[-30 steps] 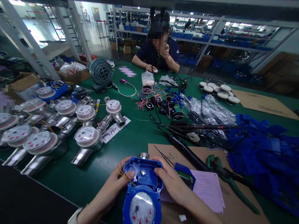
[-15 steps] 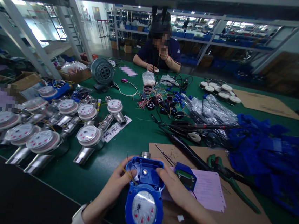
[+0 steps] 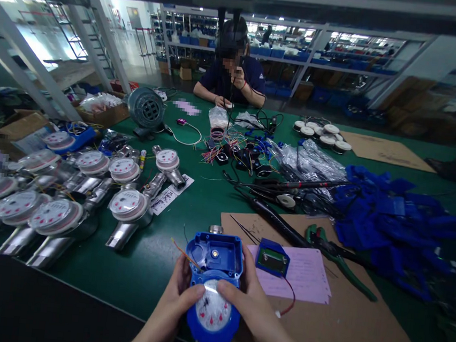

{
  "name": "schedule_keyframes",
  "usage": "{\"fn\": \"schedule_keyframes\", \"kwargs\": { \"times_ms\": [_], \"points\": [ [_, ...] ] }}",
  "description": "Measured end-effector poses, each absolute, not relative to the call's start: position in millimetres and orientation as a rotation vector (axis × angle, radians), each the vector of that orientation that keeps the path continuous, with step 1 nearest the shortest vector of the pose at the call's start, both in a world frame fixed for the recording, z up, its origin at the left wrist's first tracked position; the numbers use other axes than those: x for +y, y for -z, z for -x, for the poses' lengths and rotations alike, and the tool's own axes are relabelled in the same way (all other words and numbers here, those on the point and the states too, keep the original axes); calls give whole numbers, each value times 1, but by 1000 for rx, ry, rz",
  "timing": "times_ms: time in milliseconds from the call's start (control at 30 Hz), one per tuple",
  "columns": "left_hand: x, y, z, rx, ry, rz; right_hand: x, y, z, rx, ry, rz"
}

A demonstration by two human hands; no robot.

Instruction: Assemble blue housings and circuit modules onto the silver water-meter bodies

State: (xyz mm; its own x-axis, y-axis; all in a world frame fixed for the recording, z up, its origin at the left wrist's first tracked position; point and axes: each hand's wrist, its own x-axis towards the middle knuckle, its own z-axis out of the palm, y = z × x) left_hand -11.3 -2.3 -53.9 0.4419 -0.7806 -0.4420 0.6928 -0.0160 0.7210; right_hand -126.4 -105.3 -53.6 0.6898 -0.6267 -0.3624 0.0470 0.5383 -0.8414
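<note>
A blue-cased water meter (image 3: 216, 277) lies between my two hands at the table's front edge. Its dial faces up, and the box section above the dial is uncovered, with a small brass-coloured piece inside. My left hand (image 3: 180, 290) is closed round the left side, thumb on the dial's edge. From the right, my right hand (image 3: 251, 291) grips the casing, its thumb lying over the top of the dial. A thin yellow-orange wire (image 3: 182, 251) sticks out at the upper left of the casing. Right of it, a blue display module (image 3: 273, 258) with a red lead rests on pink paper (image 3: 306, 280).
Several metal water meters (image 3: 128, 204) stand on the left. Green-handled pliers (image 3: 340, 262) and tweezers (image 3: 244, 227) lie on the cardboard (image 3: 358, 323). Blue bags (image 3: 388, 219) are heaped at right, near a black cable (image 3: 283, 224). A person (image 3: 233, 74) sits across the table.
Both hands have shifted down the meter, the thumbs going from the open box section to the dial. The display module now shows more fully. The whole view has moved slightly.
</note>
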Motion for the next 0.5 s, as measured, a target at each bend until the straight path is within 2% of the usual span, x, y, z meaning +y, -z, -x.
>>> {"fn": "schedule_keyframes", "kwargs": {
  "times_ms": [500],
  "points": [
    [-5, 52, 19, -35, 1102, -1081, -96, 53, 123, 742, 568, 917]
  ]
}}
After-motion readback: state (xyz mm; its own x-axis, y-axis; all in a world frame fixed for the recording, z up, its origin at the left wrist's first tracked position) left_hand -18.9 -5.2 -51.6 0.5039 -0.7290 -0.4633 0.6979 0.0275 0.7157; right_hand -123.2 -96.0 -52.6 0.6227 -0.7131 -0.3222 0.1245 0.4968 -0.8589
